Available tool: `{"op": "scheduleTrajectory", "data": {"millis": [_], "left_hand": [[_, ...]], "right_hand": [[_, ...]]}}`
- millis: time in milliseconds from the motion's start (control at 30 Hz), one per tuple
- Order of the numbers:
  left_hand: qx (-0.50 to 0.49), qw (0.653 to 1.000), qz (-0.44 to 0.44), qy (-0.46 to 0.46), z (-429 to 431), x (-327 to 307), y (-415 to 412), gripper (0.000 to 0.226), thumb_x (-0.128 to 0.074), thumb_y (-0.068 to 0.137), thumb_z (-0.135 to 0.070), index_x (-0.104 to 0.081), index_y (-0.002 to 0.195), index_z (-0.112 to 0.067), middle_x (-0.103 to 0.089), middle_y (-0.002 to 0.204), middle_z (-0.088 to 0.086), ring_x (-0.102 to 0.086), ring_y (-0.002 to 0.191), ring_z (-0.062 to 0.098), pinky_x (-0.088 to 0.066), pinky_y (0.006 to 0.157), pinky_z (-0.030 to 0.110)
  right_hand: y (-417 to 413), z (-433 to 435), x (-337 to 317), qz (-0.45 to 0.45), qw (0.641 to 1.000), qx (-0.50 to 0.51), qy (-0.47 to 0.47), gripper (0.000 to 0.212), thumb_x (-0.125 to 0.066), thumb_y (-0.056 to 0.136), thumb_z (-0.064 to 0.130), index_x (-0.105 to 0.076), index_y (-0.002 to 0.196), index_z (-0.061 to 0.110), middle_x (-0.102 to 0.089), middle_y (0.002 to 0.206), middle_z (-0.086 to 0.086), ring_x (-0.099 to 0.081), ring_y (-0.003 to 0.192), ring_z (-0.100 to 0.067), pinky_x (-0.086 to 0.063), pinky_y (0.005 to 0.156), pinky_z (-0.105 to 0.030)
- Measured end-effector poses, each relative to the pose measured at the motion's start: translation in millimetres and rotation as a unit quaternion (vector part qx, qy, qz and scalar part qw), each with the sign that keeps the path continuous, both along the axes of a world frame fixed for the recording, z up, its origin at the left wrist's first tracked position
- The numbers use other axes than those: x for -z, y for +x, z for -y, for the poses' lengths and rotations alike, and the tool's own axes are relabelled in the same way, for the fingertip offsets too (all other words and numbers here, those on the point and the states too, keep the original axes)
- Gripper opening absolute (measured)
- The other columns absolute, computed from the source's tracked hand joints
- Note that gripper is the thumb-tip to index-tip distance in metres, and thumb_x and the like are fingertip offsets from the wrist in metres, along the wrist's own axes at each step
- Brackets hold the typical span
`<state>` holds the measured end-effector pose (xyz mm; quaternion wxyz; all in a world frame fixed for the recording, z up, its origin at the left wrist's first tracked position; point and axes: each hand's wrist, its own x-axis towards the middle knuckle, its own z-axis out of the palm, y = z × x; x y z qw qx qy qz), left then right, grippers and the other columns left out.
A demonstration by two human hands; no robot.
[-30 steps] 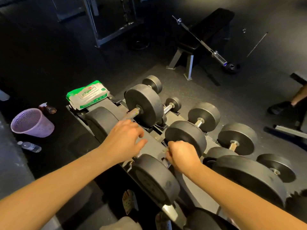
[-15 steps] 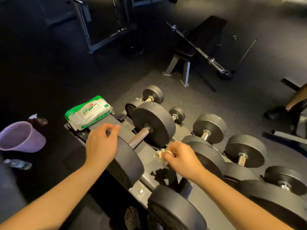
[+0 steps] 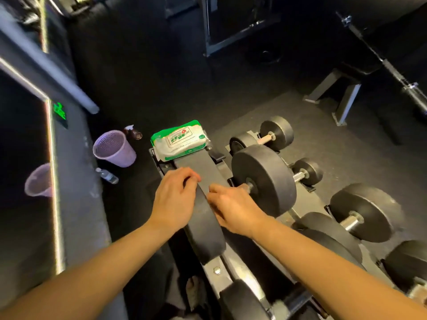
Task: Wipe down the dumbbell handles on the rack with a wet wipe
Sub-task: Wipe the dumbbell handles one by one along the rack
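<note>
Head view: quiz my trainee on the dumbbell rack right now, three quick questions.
1. True or false: the green-and-white pack of wet wipes lies on the far end of the grey metal rack.
2. The right hand is: A) between the two discs of the large black rubber dumbbell; B) raised in the air; C) on the wipes pack.
3. What does the left hand grip?
Key: 1 true; 2 A; 3 that dumbbell's near disc.
</note>
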<state>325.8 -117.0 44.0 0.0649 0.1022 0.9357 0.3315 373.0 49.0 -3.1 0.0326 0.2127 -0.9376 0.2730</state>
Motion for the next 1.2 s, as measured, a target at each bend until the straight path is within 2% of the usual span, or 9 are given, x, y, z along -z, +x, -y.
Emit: {"op": "scheduleTrajectory", "data": {"millis": [167, 300, 400, 500, 633, 700, 833, 1000, 1200], "left_hand": [[0.001, 1.0, 0.003, -0.007, 0.4, -1.6, 0.3, 0.022, -0.049, 0.103, -0.024, -0.07, 0.101, -0.027, -0.065, 0.106, -0.013, -0.053, 0.102, -0.002, -0.034, 0.081, 0.005], [0.001, 1.0, -0.007, 0.006, 1.3, -0.4, -0.1, 0.026, -0.047, 0.104, -0.019, -0.071, 0.098, -0.026, -0.066, 0.104, -0.013, -0.052, 0.104, -0.005, -0.032, 0.083, 0.0], [-0.008, 1.0, -0.005, 0.013, 0.9, 0.6, 0.4, 0.027, -0.046, 0.104, -0.016, -0.072, 0.099, -0.023, -0.067, 0.105, -0.011, -0.053, 0.103, -0.001, -0.032, 0.084, 0.001], [-0.007, 1.0, 0.003, 0.012, -0.3, -2.0, 1.2, 0.028, -0.045, 0.105, -0.017, -0.072, 0.1, -0.024, -0.066, 0.106, -0.012, -0.051, 0.106, 0.003, -0.034, 0.085, 0.006], [-0.005, 1.0, 0.015, 0.015, -0.4, -4.0, 2.9, 0.029, -0.043, 0.106, -0.018, -0.07, 0.102, -0.026, -0.06, 0.103, -0.023, -0.048, 0.107, 0.0, -0.032, 0.085, 0.005], [-0.006, 1.0, 0.014, 0.016, -1.3, -4.4, 3.0, 0.03, -0.042, 0.106, -0.018, -0.07, 0.101, -0.027, -0.059, 0.102, -0.025, -0.048, 0.107, 0.0, -0.031, 0.085, 0.005], [-0.007, 1.0, 0.007, 0.011, -0.8, -1.7, 2.3, 0.029, -0.042, 0.105, -0.018, -0.07, 0.101, -0.026, -0.064, 0.106, -0.015, -0.051, 0.108, 0.004, -0.034, 0.086, 0.011], [0.006, 1.0, 0.008, 0.002, -0.9, -3.8, 0.8, 0.029, -0.042, 0.106, -0.019, -0.069, 0.101, -0.028, -0.062, 0.104, -0.02, -0.05, 0.108, 0.003, -0.031, 0.085, 0.009], [-0.002, 1.0, 0.005, 0.013, -0.4, 0.0, 1.4, 0.028, -0.043, 0.106, -0.018, -0.07, 0.101, -0.025, -0.059, 0.101, -0.023, -0.049, 0.107, 0.003, -0.033, 0.086, 0.011]], "right_hand": [[-24.0, -8.6, 0.4, 0.097, 0.968, 0.099, 0.209, 0.031, -0.073, 0.091, 0.027, -0.062, 0.116, 0.012, -0.057, 0.112, -0.008, -0.067, 0.091, -0.029, -0.054, 0.071, -0.039], [-20.1, -3.1, 0.1, 0.141, 0.979, 0.097, 0.108, 0.016, -0.062, 0.098, 0.024, -0.062, 0.109, 0.012, -0.062, 0.11, -0.011, -0.064, 0.095, -0.03, -0.053, 0.079, -0.042], [-6.5, 8.0, -4.8, 0.151, 0.988, 0.03, -0.024, 0.017, -0.052, 0.101, 0.027, -0.057, 0.089, 0.016, -0.062, 0.094, -0.008, -0.061, 0.087, -0.031, -0.04, 0.067, -0.042], [-5.0, -1.8, -1.5, 0.08, 0.994, 0.045, 0.063, 0.013, -0.052, 0.1, 0.027, -0.057, 0.1, 0.015, -0.065, 0.096, -0.006, -0.065, 0.084, -0.03, -0.04, 0.064, -0.039], [-2.5, -19.4, 13.6, 0.05, 0.965, 0.209, 0.148, 0.012, -0.059, 0.098, 0.022, -0.053, 0.104, 0.014, -0.062, 0.095, -0.005, -0.066, 0.074, -0.023, -0.043, 0.056, -0.032], [5.9, -6.4, 21.5, 0.045, 0.959, 0.261, 0.104, 0.01, -0.058, 0.099, 0.022, -0.054, 0.103, 0.014, -0.063, 0.092, -0.005, -0.064, 0.071, -0.022, -0.048, 0.058, -0.033], [19.0, 23.4, 18.8, 0.122, 0.948, 0.201, -0.213, 0.012, -0.056, 0.099, 0.016, -0.067, 0.095, 0.012, -0.065, 0.082, 0.002, -0.058, 0.073, -0.015, -0.043, 0.066, -0.033], [28.6, 5.0, 31.8, 0.032, 0.979, 0.186, -0.083, 0.013, -0.065, 0.091, 0.026, -0.056, 0.091, 0.017, -0.062, 0.074, 0.001, -0.06, 0.064, -0.028, -0.037, 0.056, -0.033], [41.9, -5.6, 44.4, 0.077, 0.909, 0.361, -0.191, 0.011, -0.058, 0.1, 0.022, -0.048, 0.097, 0.025, -0.057, 0.076, 0.013, -0.052, 0.059, 0.001, -0.038, 0.055, -0.01]]}}
